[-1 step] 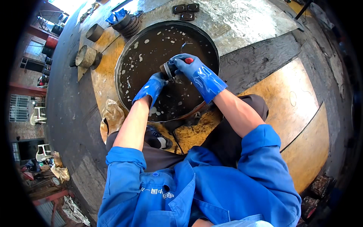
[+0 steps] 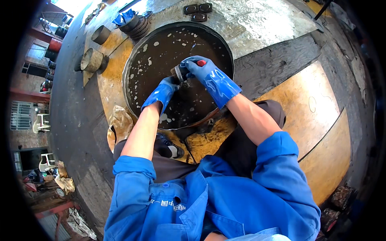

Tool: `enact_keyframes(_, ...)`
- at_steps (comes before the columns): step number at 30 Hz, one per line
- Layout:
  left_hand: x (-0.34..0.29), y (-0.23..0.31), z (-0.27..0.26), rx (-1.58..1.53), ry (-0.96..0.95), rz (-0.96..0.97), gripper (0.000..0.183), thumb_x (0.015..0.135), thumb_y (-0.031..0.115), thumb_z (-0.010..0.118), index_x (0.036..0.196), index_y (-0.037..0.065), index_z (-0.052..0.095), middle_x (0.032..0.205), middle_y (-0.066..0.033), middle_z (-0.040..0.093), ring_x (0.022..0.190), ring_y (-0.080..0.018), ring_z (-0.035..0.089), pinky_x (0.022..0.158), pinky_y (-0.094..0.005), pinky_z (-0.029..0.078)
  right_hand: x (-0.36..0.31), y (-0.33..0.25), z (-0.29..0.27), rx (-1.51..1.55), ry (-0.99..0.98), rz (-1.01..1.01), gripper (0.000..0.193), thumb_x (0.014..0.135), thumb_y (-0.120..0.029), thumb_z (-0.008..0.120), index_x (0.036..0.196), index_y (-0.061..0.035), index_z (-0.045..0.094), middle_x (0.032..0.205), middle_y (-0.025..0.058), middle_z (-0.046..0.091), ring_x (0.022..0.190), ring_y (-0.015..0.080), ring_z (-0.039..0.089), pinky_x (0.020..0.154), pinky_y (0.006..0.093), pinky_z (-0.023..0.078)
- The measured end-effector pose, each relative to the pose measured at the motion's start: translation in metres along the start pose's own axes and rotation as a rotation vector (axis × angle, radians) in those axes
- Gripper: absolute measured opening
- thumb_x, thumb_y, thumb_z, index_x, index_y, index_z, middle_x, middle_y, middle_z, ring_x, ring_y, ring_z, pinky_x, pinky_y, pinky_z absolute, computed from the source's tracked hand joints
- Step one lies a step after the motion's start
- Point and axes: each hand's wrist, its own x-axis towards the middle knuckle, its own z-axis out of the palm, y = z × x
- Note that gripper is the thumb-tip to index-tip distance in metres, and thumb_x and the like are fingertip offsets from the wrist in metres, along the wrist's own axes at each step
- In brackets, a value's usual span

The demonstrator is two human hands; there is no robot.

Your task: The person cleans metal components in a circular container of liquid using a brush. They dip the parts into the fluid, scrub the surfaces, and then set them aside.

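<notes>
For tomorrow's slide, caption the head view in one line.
Both blue-gloved hands, left hand and right hand, grip a power tool inside a dark round opening.

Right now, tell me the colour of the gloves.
Blue gloves, clearest in the head view.

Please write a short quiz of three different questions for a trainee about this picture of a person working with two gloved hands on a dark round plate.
1. True or false: both hands wear blue gloves.
2. Which hand grips the power tool by its body? A) left hand B) right hand
3. Fill in: the round plate is speckled with ____ flecks.

Key
1. True: left hand and right hand are both gloved in blue.
2. B; the left hand steadies its head.
3. Pale.
</notes>
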Motion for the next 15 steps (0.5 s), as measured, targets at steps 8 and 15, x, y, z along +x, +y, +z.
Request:
enact_keyframes(8,0.001,0.014,0.014,-0.159,0.102,-0.018,0.033,0.098,0.005,0.062,0.129,0.004,0.072,0.112,-0.0039,0.077,0.100,-0.0135,0.064,0.097,-0.0314,0.051,0.032,0.026,-0.014,-0.226,0.147,0.105,0.019,0.097,-0.016,0.066,0.108,-0.0046,0.077,0.092,0.0056,0.077,0.077,0.0159,0.073,0.071,0.0315,0.061)
enact_keyframes(15,-0.004,0.019,0.015,0.068,0.147,-0.072,0.034,0.096,0.001,0.062,0.128,0.004,0.072,0.110,-0.0045,0.077,0.100,-0.0129,0.065,0.094,-0.0307,0.052,0.024,0.006,-0.015,-0.217,0.209,0.198,0.018,0.096,-0.015,0.067,0.107,-0.0063,0.078,0.092,0.0065,0.078,0.078,0.0149,0.073,0.071,0.0294,0.060)
